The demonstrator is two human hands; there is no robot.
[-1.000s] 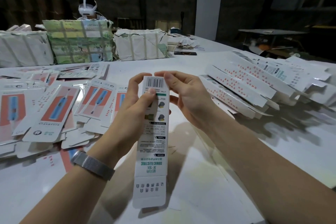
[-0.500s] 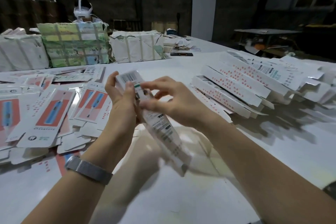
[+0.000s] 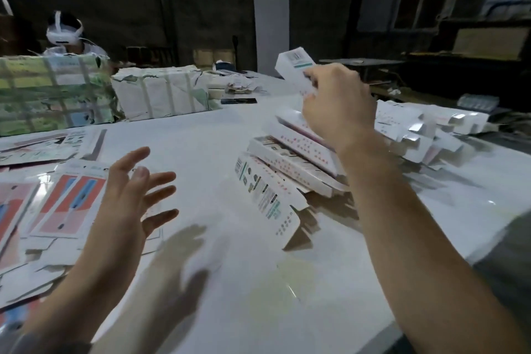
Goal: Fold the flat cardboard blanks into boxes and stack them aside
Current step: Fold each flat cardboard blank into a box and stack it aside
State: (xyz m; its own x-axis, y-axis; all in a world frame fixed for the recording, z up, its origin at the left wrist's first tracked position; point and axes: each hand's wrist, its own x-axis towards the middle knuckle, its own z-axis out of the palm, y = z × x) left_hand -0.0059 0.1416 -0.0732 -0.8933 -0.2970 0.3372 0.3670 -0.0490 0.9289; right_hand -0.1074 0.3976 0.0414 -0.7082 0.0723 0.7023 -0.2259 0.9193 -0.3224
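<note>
A white table top (image 3: 218,135) is recorded; to its left side, flat blanks (image 3: 69,204) are printed with salmon-red panels and a blue figure on white; to its right side, folded boxes (image 3: 298,158) are white with rows of red dots; the nearest box (image 3: 267,201) carries black and green print; at the far edge, bundles (image 3: 51,95) are wrapped in green-patterned and white paper.

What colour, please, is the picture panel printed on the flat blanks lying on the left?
Coral red with a blue toothbrush, on the flat blanks, head view.

The white table (image 3: 201,135) carries flat blanks (image 3: 69,204) at left, folded boxes (image 3: 301,164) at right, wrapped bundles (image 3: 161,95) behind.
</note>
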